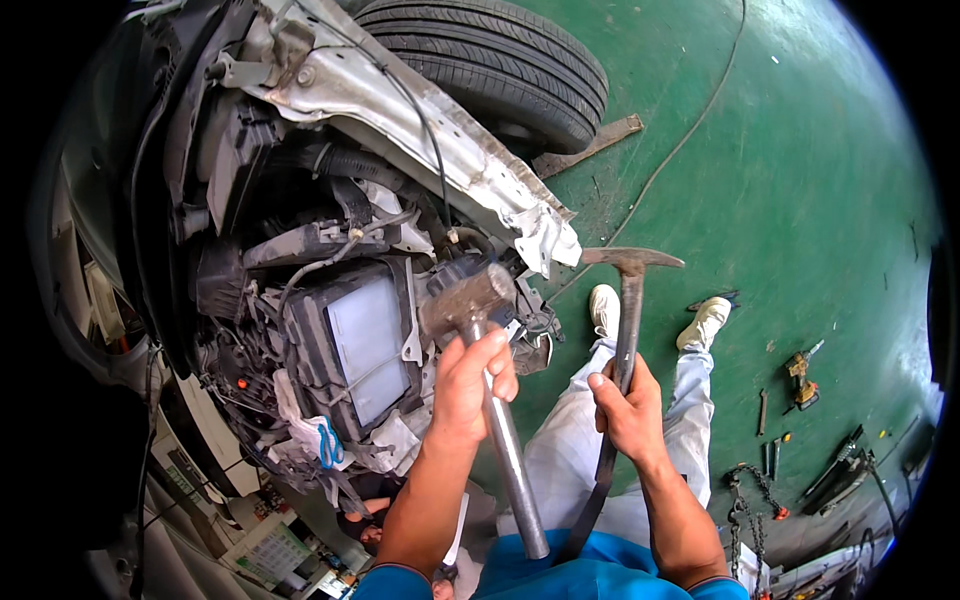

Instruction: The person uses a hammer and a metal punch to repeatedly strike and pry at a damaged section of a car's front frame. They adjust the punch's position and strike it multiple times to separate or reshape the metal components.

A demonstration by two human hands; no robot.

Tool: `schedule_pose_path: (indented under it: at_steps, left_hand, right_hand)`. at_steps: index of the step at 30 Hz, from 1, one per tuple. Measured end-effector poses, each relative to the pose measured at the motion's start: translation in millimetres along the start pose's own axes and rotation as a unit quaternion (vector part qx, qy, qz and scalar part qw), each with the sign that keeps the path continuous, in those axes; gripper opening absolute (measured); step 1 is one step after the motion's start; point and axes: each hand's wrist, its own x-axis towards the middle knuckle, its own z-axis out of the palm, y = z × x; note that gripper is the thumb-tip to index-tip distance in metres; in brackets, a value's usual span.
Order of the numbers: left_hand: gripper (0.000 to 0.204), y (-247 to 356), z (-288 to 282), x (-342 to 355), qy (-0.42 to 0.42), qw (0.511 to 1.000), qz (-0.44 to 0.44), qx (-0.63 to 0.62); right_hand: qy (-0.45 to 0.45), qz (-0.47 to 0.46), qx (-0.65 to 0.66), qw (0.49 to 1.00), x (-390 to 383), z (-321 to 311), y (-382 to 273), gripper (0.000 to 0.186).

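Note:
My left hand point(464, 388) is wrapped round the steel handle of a club hammer point(513, 475), just below its heavy rusty head. In my right hand point(630, 412) is a pick-shaped hammer point(629, 310), gripped at the middle of its long dark handle. One thin end of that tool's head touches or nearly touches the crumpled tip of a bare metal fender rail point(450, 150); I cannot tell which. The club hammer's head hangs over the edge of the open engine bay, beside a black box with a pale top point(368, 345).
A tyre point(500, 70) stands beyond the rail, with a flat bar point(600, 143) by it. A cable point(665, 160) crosses the green floor. At the right lie a yellow power tool point(800, 378), a wrench point(763, 412) and a chain point(745, 510). Another person point(372, 520) shows partly below the car.

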Motion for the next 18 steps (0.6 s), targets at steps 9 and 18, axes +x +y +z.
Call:
schedule_pose_path:
  at_steps: [9, 18]
  left_hand:
    - [0.011, 1, 10, 22, -0.052, 0.999, 0.000, 0.002]
    - [0.011, 3, 1, 29, -0.067, 0.997, -0.015, 0.028]
  right_hand:
    - [-0.072, -0.011, -0.012, 0.997, 19, 7, 2, 0.028]
    - [-0.029, -0.052, -0.114, 0.992, 37, -2, 12, 0.027]
